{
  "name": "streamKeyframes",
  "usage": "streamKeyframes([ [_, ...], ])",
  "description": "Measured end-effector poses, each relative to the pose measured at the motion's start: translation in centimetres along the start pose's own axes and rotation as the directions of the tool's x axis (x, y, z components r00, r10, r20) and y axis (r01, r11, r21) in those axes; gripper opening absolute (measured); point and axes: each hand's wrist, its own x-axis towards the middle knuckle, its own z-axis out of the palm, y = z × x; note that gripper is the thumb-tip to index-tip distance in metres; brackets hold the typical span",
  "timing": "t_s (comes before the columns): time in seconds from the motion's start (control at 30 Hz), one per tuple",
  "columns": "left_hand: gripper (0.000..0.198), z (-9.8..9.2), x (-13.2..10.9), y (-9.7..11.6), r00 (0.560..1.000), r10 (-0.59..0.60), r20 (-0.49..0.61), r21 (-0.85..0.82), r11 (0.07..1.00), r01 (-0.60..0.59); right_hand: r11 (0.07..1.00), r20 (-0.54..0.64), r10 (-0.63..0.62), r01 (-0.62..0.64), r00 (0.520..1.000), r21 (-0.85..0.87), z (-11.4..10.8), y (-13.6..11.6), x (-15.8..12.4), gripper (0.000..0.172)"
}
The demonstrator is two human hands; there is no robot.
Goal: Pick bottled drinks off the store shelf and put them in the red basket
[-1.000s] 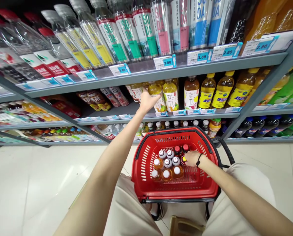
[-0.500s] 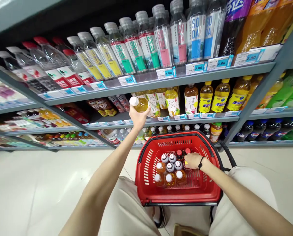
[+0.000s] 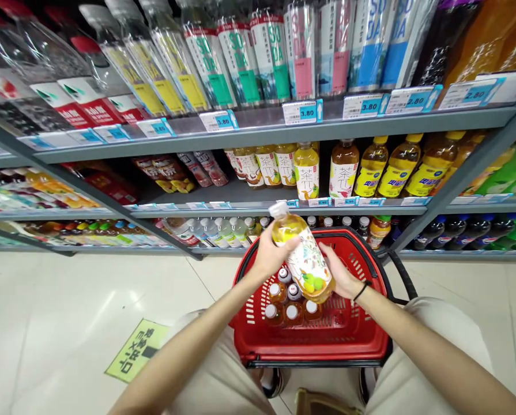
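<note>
A tea bottle with a white cap and a white label printed with fruit is tilted above the red shopping basket. My left hand is wrapped round its upper part, thumb across the label. My right hand, with a black band at the wrist, grips the lower right side; its fingers are partly hidden behind the bottle. Under it, several white-capped bottles of amber drink stand in the basket beside dark-ringed caps. The held bottle covers part of the basket's contents.
Tea bottles and yellow-labelled bottles line the middle shelf. Soda bottles stand above. A grey shelf edge runs across. A yellow floor sign lies at left; my knees flank the basket.
My left hand has brought the tea bottle from the middle shelf down over the basket. My right hand has left the bottles in the basket and taken hold of it too. The view has shifted closer.
</note>
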Motion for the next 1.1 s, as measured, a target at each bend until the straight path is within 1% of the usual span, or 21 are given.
streamKeyframes([
  [0.07,0.061,0.9,-1.1,-1.4,0.998,-0.031,0.064,0.013,0.999,0.03,0.996,-0.05,0.03,-0.026,0.998,0.089,0.2,1.3,-0.3,0.073],
  [0.13,0.061,1.1,-1.9,-2.3,0.992,-0.065,0.106,0.005,0.998,0.065,0.995,-0.107,0.04,-0.03,0.993,0.098,0.1,2.5,-0.4,0.073],
  [0.17,0.062,1.0,-2.2,-2.6,0.988,-0.088,0.127,-0.006,0.996,0.089,0.995,-0.111,0.053,-0.043,0.992,0.093,0.1,3.0,-0.5,0.073],
  [0.23,0.062,0.4,-2.7,-2.8,0.978,-0.134,0.163,-0.031,0.99,0.141,0.994,-0.081,0.084,-0.078,0.993,0.081,-0.1,3.8,-0.6,0.073],
  [0.3,0.061,-0.5,-3.0,-2.9,0.967,-0.172,0.19,-0.053,0.981,0.185,0.992,-0.025,0.106,-0.104,0.994,0.078,0.0,4.1,-0.7,0.07],
  [0.37,0.064,-1.5,-3.3,-2.9,0.963,-0.168,0.211,-0.084,0.978,0.189,0.989,0.023,0.129,-0.131,0.991,0.073,0.4,4.2,-0.8,0.068],
  [0.43,0.072,-2.4,-3.5,-2.9,0.958,-0.139,0.251,-0.115,0.978,0.172,0.985,0.043,0.157,-0.16,0.987,0.063,1.0,4.0,-0.9,0.071],
  [0.53,0.085,-3.3,-3.7,-2.8,0.931,-0.121,0.343,-0.132,0.976,0.176,0.984,0.015,0.177,-0.177,0.984,0.02,1.6,3.4,-1.1,0.082],
  [0.57,0.087,-3.5,-3.8,-2.7,0.923,-0.115,0.367,-0.136,0.975,0.175,0.984,0.002,0.177,-0.177,0.984,-0.007,1.7,3.3,-1.1,0.085],
  [0.63,0.085,-3.5,-4.0,-2.5,0.916,-0.065,0.396,-0.152,0.979,0.135,0.983,-0.011,0.175,-0.176,0.984,-0.059,1.6,3.2,-1.3,0.088],
  [0.7,0.079,-3.2,-4.3,-2.3,0.913,0.0,0.408,-0.167,0.983,0.075,0.983,-0.002,0.17,-0.169,0.985,-0.073,1.4,3.4,-1.4,0.088],
  [0.77,0.076,-2.8,-4.6,-2.0,0.915,0.038,0.401,-0.169,0.985,0.034,0.984,0.02,0.167,-0.166,0.986,-0.06,1.2,3.8,-1.4,0.085],
  [0.83,0.073,-2.4,-4.8,-1.8,0.928,0.042,0.369,-0.161,0.987,0.02,0.982,0.02,0.184,-0.183,0.983,-0.055,1.1,4.0,-1.3,0.086],
  [0.9,0.071,-2.0,-5.0,-1.7,0.943,0.032,0.33,-0.143,0.99,0.017,0.973,0.002,0.217,-0.216,0.976,-0.076,1.2,3.9,-1.3,0.091],
  [0.97,0.073,-1.8,-5.1,-1.7,0.95,0.018,0.313,-0.106,0.994,0.016,0.964,-0.011,0.244,-0.244,0.97,-0.105,1.3,3.6,-1.2,0.094],
  [1.03,0.076,-1.5,-5.3,-1.9,0.948,0.019,0.317,-0.052,0.999,-0.002,0.956,0.0,0.263,-0.261,0.965,-0.13,1.2,3.3,-1.1,0.091],
  [1.1,0.075,-1.3,-5.5,-2.0,0.947,0.044,0.319,0.005,0.999,-0.049,0.948,0.006,0.287,-0.283,0.958,-0.143,0.9,3.4,-1.0,0.088],
])
